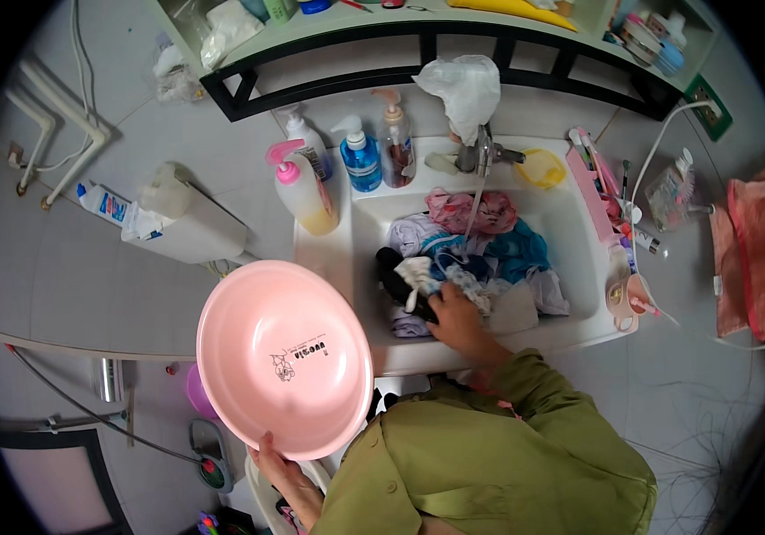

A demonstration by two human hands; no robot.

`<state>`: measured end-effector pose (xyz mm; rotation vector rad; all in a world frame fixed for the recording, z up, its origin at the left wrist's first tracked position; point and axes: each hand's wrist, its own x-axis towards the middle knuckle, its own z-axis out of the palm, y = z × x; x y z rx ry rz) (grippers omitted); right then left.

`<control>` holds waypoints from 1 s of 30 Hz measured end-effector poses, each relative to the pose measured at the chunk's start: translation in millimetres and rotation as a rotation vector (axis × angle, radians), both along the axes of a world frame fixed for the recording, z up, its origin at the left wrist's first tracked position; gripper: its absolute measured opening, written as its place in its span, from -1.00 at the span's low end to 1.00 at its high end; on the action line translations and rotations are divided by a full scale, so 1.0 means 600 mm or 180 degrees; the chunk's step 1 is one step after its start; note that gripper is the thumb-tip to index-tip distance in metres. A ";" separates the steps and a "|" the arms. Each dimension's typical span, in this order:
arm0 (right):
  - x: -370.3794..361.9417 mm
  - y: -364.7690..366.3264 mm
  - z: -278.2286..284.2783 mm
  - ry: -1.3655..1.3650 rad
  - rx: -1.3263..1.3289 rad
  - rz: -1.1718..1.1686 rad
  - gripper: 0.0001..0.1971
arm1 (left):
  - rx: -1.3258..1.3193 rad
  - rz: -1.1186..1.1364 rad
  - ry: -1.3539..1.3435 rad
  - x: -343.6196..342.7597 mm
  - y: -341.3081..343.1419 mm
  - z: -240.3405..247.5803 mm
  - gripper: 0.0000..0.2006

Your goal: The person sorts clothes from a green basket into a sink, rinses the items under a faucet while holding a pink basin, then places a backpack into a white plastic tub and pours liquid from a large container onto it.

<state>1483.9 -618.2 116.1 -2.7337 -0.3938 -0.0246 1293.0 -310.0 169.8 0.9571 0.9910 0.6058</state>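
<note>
My left hand (277, 465) grips the lower rim of a round pink plastic basin (249, 374), which is tilted so that its inside shows. A small printed picture marks its bottom, and it holds nothing. My right hand (461, 323) is down in the white sink (592, 267), its fingers closed on white lacy cloth (470, 287) in a heap of clothes. Some of the fingertips are hidden by the fabric. Around it lie a black piece (393, 276), a blue garment (522, 248), a pink one (467, 210) and pale lilac ones. Water runs from the faucet (482, 159) onto the heap.
Pump bottles, one with a pink top (305, 192) and one blue (362, 160), stand left of the faucet. A yellow soap dish (541, 168) sits at its right. A black-framed shelf (329, 62) overhangs the back. A pink cup (628, 294) stands at the sink's right edge.
</note>
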 end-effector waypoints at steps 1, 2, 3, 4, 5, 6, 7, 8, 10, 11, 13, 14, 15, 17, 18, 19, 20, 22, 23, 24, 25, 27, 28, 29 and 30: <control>-0.004 0.011 0.008 0.0038 0.0065 0.0178 -0.64 | 0.0023 -0.0032 -0.0021 0.000 0.001 0.001 -0.56; -0.007 0.020 0.016 0.0076 0.0129 0.0358 -0.66 | 0.0043 -0.0069 0.0024 0.001 0.003 0.003 -0.56; -0.011 0.027 0.024 -0.0087 0.0168 0.0493 -0.68 | 0.0063 -0.0103 0.0071 0.001 0.004 0.004 -0.57; -0.009 0.023 0.021 -0.0111 0.0184 0.0454 -0.68 | 0.0081 -0.0142 0.0049 0.003 0.004 0.006 -0.57; -0.001 0.019 0.013 -0.0369 0.0591 0.0889 -0.67 | 0.0056 -0.0177 0.0024 0.003 0.002 0.007 -0.57; 0.008 0.013 0.009 -0.0631 0.0992 0.1326 -0.66 | 0.0030 -0.0212 0.0001 0.004 0.000 0.007 -0.57; 0.016 0.012 0.023 -0.1173 0.1112 0.1125 -0.63 | 0.0051 -0.0198 0.0010 -0.004 0.000 0.007 -0.57; 0.032 0.003 0.043 -0.1172 0.1134 0.1128 -0.63 | 0.0045 -0.0184 0.0039 -0.011 0.000 0.007 -0.58; 0.064 -0.021 0.070 -0.0944 0.0715 0.0204 -0.48 | 0.0059 -0.0167 0.0077 -0.010 -0.007 0.015 -0.58; 0.067 -0.028 0.056 -0.0944 0.0720 0.0175 -0.48 | 0.0097 -0.0249 0.0055 0.000 -0.017 0.027 -0.58; 0.070 -0.029 0.003 0.0322 -0.0083 -0.0244 -0.26 | 0.0150 -0.0351 0.0043 0.018 -0.041 0.049 -0.57; 0.064 -0.022 -0.017 0.0336 -0.0068 -0.0259 -0.26 | 0.0134 -0.0338 0.0078 0.025 -0.054 0.060 -0.56; 0.055 -0.013 -0.037 0.0346 -0.0305 -0.0112 -0.19 | 0.0119 -0.0325 0.0115 0.034 -0.064 0.065 -0.55; 0.069 -0.002 -0.057 0.0503 -0.0502 0.0102 -0.10 | 0.0147 -0.0279 0.0124 0.047 -0.073 0.066 -0.54; 0.084 0.000 -0.068 0.0524 -0.0478 0.0089 -0.10 | 0.0154 -0.0225 0.0107 0.052 -0.077 0.066 -0.54; 0.094 0.001 -0.077 0.0335 -0.0537 0.0106 -0.10 | 0.0124 -0.0274 0.0045 0.054 -0.082 0.067 -0.53; 0.104 0.001 -0.085 0.0142 -0.0597 0.0120 -0.10 | 0.0143 -0.0304 0.0069 0.054 -0.077 0.062 -0.53; 0.137 0.004 -0.092 0.0115 -0.0571 0.0097 -0.09 | 0.0142 -0.0408 -0.0121 0.050 -0.068 0.034 -0.54; 0.149 0.002 -0.093 0.0074 -0.0566 0.0094 -0.09 | 0.0151 -0.0416 -0.0120 0.046 -0.067 0.021 -0.54; 0.156 -0.003 -0.093 0.0069 -0.0557 0.0083 -0.09 | 0.0367 -0.0425 -0.0150 0.042 -0.066 0.009 -0.55; 0.157 -0.002 -0.085 0.0191 -0.0524 0.0155 -0.08 | 0.0588 -0.0414 -0.0172 0.042 -0.070 0.015 -0.56; 0.152 -0.014 -0.064 0.0178 -0.0396 0.0247 -0.19 | 0.0472 -0.0348 -0.0015 0.047 -0.073 0.031 -0.57; 0.164 -0.041 -0.064 0.0298 0.0137 0.0332 -0.30 | 0.0341 -0.0301 0.0132 0.050 -0.078 0.043 -0.58; 0.187 -0.075 -0.064 0.0417 0.0675 0.0421 -0.39 | 0.0357 -0.0298 0.0121 0.047 -0.081 0.046 -0.58; 0.213 -0.097 -0.057 0.0409 0.0774 -0.0383 -0.55 | 0.0346 -0.0312 0.0156 0.044 -0.083 0.047 -0.58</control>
